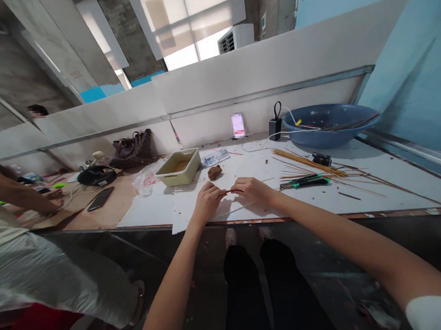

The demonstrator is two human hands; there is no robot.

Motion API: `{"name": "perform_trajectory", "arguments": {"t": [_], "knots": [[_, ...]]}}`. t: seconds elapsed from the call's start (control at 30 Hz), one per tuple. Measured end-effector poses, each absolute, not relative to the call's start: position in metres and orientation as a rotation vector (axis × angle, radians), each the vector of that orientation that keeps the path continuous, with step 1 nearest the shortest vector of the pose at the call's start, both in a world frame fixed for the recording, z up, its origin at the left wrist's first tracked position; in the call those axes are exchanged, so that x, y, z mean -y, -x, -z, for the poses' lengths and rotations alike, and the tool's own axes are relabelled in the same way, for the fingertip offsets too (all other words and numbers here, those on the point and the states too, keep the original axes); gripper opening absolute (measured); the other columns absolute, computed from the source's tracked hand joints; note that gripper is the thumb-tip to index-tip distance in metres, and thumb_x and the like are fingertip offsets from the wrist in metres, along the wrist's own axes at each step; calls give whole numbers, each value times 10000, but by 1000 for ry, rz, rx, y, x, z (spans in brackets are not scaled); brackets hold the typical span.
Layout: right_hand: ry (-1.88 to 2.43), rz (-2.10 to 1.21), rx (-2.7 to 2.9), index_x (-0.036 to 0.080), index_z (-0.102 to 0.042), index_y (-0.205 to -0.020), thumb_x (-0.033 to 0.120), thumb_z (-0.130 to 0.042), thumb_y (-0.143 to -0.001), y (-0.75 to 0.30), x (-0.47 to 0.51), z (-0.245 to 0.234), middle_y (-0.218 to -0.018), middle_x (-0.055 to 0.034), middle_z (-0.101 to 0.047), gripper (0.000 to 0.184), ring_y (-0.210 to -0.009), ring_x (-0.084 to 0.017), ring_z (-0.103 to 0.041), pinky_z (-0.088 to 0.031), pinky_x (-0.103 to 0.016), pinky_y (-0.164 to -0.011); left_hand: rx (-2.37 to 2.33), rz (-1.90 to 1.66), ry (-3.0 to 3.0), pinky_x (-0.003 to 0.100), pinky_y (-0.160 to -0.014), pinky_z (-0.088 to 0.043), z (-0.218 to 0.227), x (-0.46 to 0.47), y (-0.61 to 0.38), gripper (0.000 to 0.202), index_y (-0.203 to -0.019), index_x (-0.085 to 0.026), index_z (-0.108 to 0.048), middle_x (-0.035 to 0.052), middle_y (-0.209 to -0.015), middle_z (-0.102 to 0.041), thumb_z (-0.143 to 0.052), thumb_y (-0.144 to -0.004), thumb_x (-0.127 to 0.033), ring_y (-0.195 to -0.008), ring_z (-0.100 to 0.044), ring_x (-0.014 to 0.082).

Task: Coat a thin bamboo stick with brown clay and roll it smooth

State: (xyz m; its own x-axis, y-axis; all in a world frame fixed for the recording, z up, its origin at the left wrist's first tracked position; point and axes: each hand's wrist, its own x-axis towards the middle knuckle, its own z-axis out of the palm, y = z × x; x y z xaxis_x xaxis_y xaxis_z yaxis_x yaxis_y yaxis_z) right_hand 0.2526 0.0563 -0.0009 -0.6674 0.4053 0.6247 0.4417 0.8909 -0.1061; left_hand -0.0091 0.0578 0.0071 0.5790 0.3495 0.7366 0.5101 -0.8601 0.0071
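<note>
My left hand (209,200) and my right hand (252,189) meet low over the white board on the bench. Fingers of both pinch the ends of a short, thin brown stick (228,191), and only its middle shows between them. Whether it is wood or clay I cannot make out. Just beyond the hands lies a lump of brown clay (215,172). To the right of my right hand is a green and black utility knife (310,181), beside a spread of thin tan sticks (303,161).
Behind the hands stand a pale yellow tub (180,176), a phone (237,125) and a black power bank (275,129) with a white cable. A blue basin (326,140) occupies the back right. At left are a dark phone (100,199), a handbag (133,149) and another person's arm (18,190).
</note>
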Motion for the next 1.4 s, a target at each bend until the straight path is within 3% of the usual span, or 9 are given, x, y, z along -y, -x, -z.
{"name": "perform_trajectory", "arguments": {"t": [0.23, 0.4, 0.53, 1.0, 1.23, 1.4], "knots": [[711, 54, 2355, 164, -739, -1286, 280, -695, -1078, -260, -59, 2, -1106, -161, -789, 242, -1000, -314, -750, -635, -464, -881, 727, 1076, 2570, 419, -826, -616, -11, -55, 9, 177, -1093, -216, -835, 81, -926, -822, -676, -1105, -293, -887, -685, 252], [716, 4, 2356, 193, -778, -1120, 238, -651, -1095, -263, -59, 2, -1001, -117, -799, 138, -943, -281, -757, -626, -426, -871, 743, 1070, 2579, 444, -868, -619, -13, -52, 9, 205, -1204, -198, -803, 95, -1004, -821, -743, -1068, -340, -930, -700, 266], [725, -41, 2320, 183, -783, -1103, 227, -669, -1082, -262, -60, 2, -1020, -109, -813, 124, -938, -265, -767, -623, -403, -872, 762, 1047, 2616, 413, -820, -607, -11, -54, 9, 134, -1108, -199, -804, 76, -932, -806, -751, -1063, -314, -888, -687, 257], [695, -114, 2265, 197, -806, -1141, 215, -669, -1078, -265, -61, 2, -1066, -103, -845, 152, -952, -264, -799, -640, -400, -887, 782, 1086, 2562, 391, -770, -612, -7, -56, 10, 204, -1058, -219, -813, 73, -860, -784, -646, -1125, -316, -862, -679, 245], [692, -44, 2245, 186, -776, -1149, 220, -620, -1100, -256, -54, 5, -1063, -128, -813, 167, -967, -281, -779, -649, -447, -910, 743, 980, 2546, 442, -868, -615, -13, -48, 8, 213, -1224, -187, -777, 102, -984, -806, -660, -1117, -329, -929, -696, 270], [668, -11, 2274, 198, -730, -1277, 256, -654, -1098, -251, -54, 8, -1131, -123, -801, 203, -1009, -275, -771, -650, -441, -921, 769, 905, 2557, 415, -805, -597, -12, -49, 6, 204, -1102, -207, -801, 92, -876, -776, -624, -1130, -304, -876, -682, 261]]}}
